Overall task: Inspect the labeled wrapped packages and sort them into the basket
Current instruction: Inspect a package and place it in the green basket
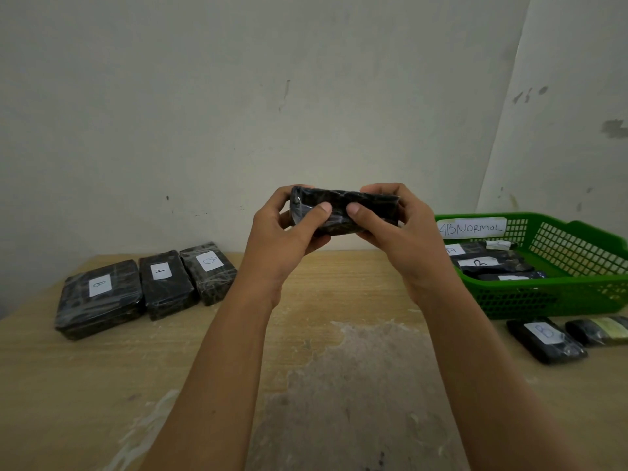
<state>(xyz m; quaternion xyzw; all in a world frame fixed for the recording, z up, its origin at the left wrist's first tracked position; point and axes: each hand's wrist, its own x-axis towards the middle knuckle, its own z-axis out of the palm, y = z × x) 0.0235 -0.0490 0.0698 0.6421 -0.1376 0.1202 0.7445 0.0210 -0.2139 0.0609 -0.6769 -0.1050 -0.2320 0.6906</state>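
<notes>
Both hands hold 1 black wrapped package (343,210) up in the air above the counter (323,351), well clear of its surface. The left hand (285,232) has its grip closed on the package's left end, thumb pressed on the near face; the right hand (397,229) has its grip closed on the right end in the same way. No label shows on the side facing the camera. At the left of the counter lie 3 wrapped packages (149,287) side by side, labelled B, A and B. At the right stands a green basket (560,294) tagged "ABNORMAL", with several packages inside. Just in front of it lie 2 more packages (547,339).
</notes>
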